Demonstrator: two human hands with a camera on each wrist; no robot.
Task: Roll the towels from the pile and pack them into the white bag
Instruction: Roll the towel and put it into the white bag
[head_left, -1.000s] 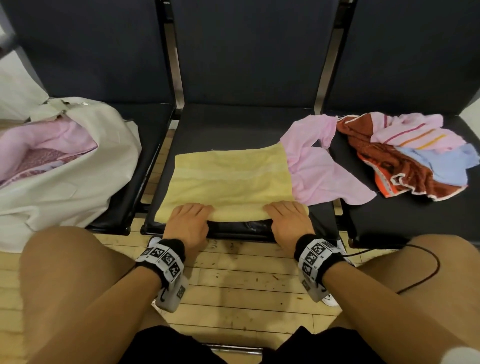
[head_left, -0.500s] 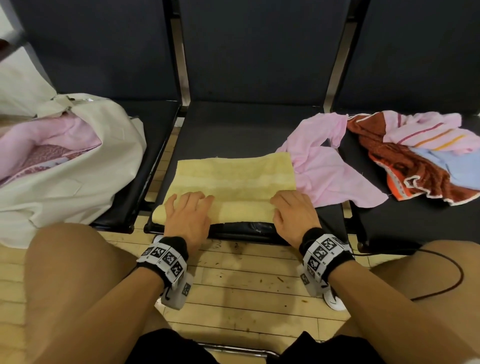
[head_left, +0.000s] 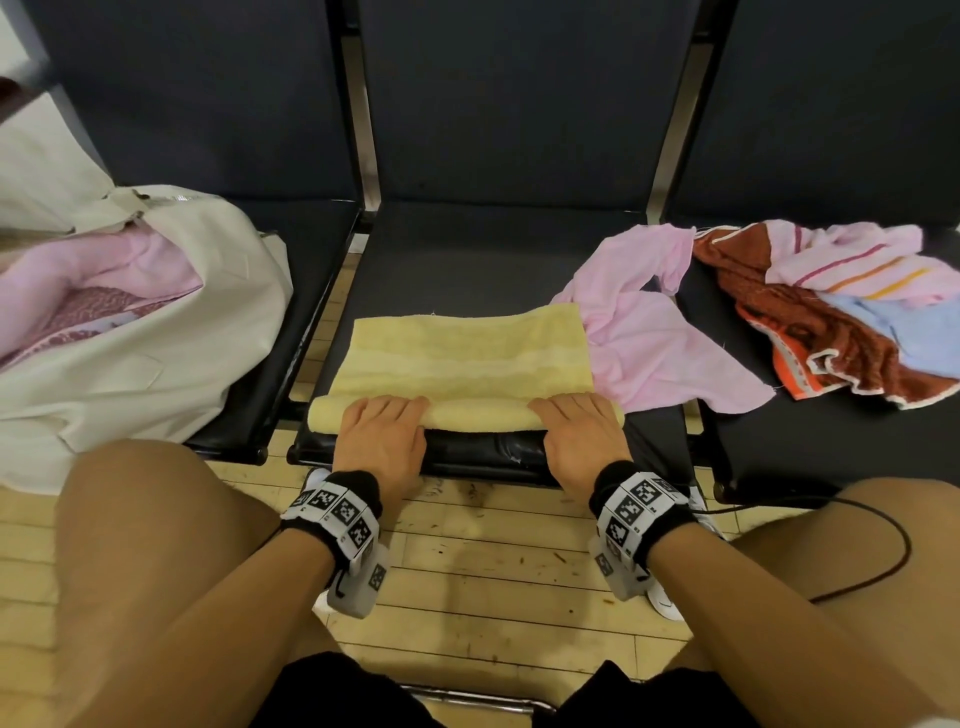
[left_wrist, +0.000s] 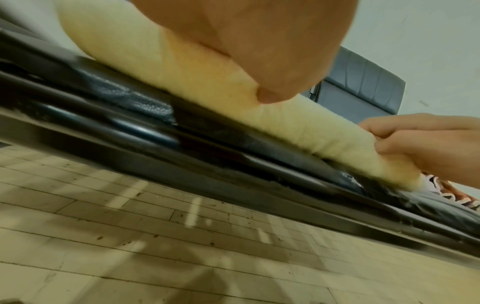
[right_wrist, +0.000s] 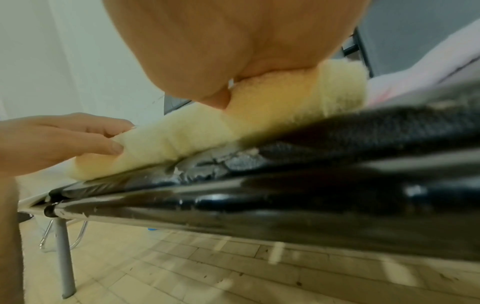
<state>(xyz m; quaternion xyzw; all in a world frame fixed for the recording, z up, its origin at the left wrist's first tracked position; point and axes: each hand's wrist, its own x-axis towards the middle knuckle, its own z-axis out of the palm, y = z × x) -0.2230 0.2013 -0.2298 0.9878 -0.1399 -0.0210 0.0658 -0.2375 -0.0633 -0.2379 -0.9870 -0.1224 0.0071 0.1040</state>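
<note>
The yellow towel (head_left: 467, 358) lies on the middle seat (head_left: 467, 249) of a row of dark chairs, its near edge already wound into a low roll along the seat's front rim — the far part is flat. The left hand (head_left: 382, 436) rests on the roll's left end, fingers curved over the top and thumb tucked against the near side; the right hand (head_left: 579, 434) grips the right end the same way. In the left wrist view the roll (left_wrist: 285, 123) runs across the cushion edge to the other hand. The white bag (head_left: 156, 338) slumps on the left seat with pink cloth inside. A pink towel (head_left: 654, 338) touches the yellow one's right edge — beyond it, the pile (head_left: 841, 312) of brown, striped and blue towels sits on the right seat.
</note>
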